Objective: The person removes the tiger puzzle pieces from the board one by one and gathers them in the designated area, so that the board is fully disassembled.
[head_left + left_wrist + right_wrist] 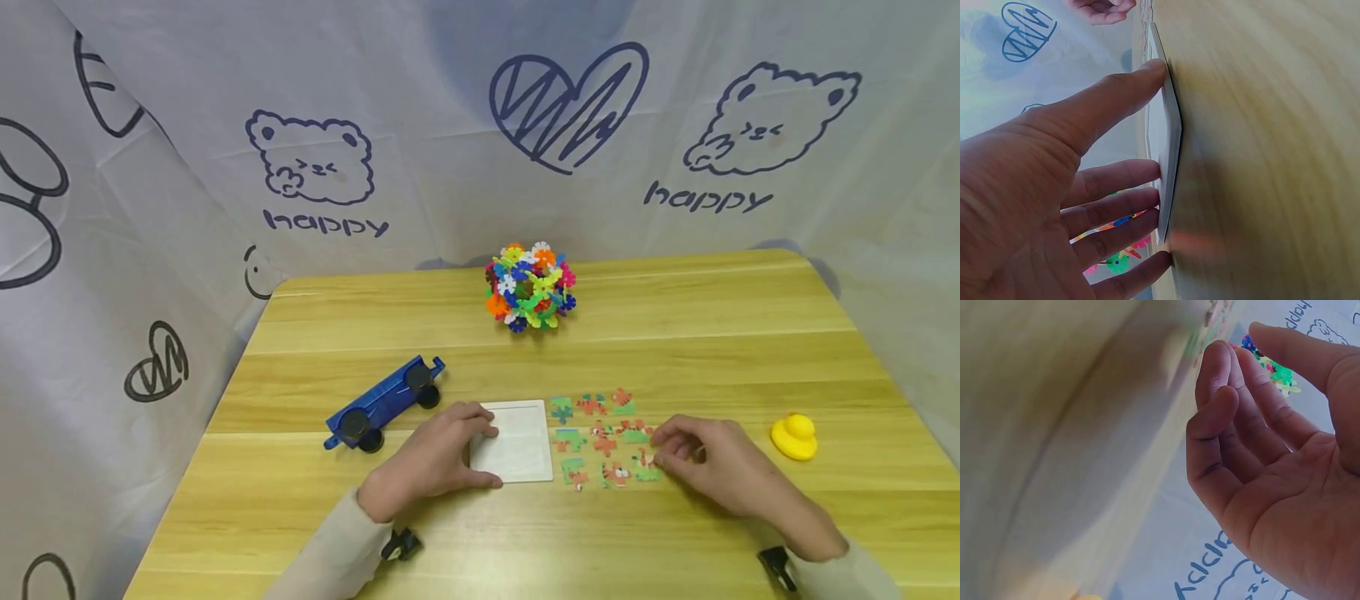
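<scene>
A white shallow square tray (517, 442) lies flat on the table, its inside bare. My left hand (438, 450) rests at its left side, thumb at the near edge and the other fingers extended over the left rim. In the left wrist view the tray (1171, 125) appears edge-on under the thumb and fingertips. Right of the tray, several puzzle pieces (603, 437) with orange, green and blue print lie in loose rows. My right hand (712, 462) is at the right side of these pieces, its fingers loosely bent; the right wrist view shows nothing between them.
A blue toy wagon (382, 406) with black wheels lies tipped to the left of the tray. Farther back stands a ball of colourful flower-shaped pieces (530, 287). A yellow rubber duck (794, 437) sits at the right. White printed cloth (442, 125) hangs behind the wooden table (712, 333).
</scene>
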`<state>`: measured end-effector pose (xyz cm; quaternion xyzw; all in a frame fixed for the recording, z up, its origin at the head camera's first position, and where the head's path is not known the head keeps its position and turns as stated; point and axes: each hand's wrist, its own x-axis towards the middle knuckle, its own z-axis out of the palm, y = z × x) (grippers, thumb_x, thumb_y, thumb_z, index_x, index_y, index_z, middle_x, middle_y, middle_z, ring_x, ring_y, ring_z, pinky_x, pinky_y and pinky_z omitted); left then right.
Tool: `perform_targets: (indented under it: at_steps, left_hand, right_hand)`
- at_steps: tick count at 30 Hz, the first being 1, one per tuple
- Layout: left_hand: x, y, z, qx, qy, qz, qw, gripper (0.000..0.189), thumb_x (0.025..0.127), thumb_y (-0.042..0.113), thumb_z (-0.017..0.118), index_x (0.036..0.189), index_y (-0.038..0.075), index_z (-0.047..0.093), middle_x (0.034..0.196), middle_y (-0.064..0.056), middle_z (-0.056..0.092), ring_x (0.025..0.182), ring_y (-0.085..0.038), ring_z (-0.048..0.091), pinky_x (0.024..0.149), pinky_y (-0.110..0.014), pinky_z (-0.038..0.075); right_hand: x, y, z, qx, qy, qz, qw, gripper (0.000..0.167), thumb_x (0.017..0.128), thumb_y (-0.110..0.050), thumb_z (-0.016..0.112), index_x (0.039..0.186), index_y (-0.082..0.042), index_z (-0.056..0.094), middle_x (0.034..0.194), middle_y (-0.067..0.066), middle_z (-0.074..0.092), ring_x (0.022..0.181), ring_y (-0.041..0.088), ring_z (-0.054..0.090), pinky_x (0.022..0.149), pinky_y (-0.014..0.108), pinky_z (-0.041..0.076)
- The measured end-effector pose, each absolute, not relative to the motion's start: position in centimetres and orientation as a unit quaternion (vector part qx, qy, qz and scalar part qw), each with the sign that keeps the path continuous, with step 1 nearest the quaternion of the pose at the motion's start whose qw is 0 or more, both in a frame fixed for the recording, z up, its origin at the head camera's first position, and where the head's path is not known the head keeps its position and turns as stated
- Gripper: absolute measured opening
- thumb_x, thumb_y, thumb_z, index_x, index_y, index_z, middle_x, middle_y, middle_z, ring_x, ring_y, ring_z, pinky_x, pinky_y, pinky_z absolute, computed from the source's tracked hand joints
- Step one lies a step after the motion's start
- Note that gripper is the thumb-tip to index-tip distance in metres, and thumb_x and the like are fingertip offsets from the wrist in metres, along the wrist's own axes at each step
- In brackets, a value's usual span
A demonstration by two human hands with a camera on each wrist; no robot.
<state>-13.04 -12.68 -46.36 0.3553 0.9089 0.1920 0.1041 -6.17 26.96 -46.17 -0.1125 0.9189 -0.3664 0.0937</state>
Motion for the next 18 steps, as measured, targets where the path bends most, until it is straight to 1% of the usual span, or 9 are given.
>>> perform_targets:
  at_steps: [4,10,16,18]
  left_hand:
    - [-13.0,-12.7,-46.4,0.357,0.909,0.189,0.102,0.064,0.082,0.044,0.097,0.129,0.005,0.078,0.143,-0.013,0.070,0.135,-0.031,0.064,0.117,-0.047,0.055]
    - [-13.0,-12.7,-46.4,0.360,0.909,0.185,0.102,0.063,0.083,0.045,0.096,0.130,0.006,0.078,0.143,-0.012,0.069,0.135,-0.030,0.064,0.116,-0.047,0.056]
    - [-12.9,-12.5,-46.2,0.360,0.909,0.181,0.108,0.062,0.085,0.045,0.095,0.130,0.006,0.078,0.144,-0.012,0.069,0.135,-0.030,0.063,0.116,-0.047,0.056]
    - [-12.9,-12.4,-46.1,0.362,0.908,0.180,0.111,0.061,0.085,0.045,0.095,0.130,0.007,0.077,0.143,-0.012,0.069,0.135,-0.030,0.063,0.116,-0.047,0.056]
  right_hand:
    - [-6.4,26.8,-45.7,-0.118,0.918,-0.369,0.084,0.019,0.097,-0.012,0.082,0.114,-0.007,0.078,0.093,-0.007,0.076,0.082,-0.002,0.066,0.071,0.021,0.061]
    - [-6.5,26.5,-45.0,-0.126,0.921,-0.366,0.053,0.024,0.097,-0.008,0.081,0.120,-0.003,0.077,0.092,-0.008,0.076,0.082,-0.003,0.066,0.071,0.022,0.062]
    - [-7.1,26.2,-44.6,-0.134,0.923,-0.361,0.024,0.041,0.097,-0.011,0.082,0.134,0.001,0.071,0.093,-0.010,0.076,0.081,-0.004,0.067,0.070,0.021,0.061]
    - [-7.3,25.9,-44.4,-0.138,0.923,-0.358,0.017,0.046,0.098,-0.013,0.083,0.139,0.002,0.068,0.094,-0.010,0.076,0.081,-0.003,0.067,0.067,0.021,0.060]
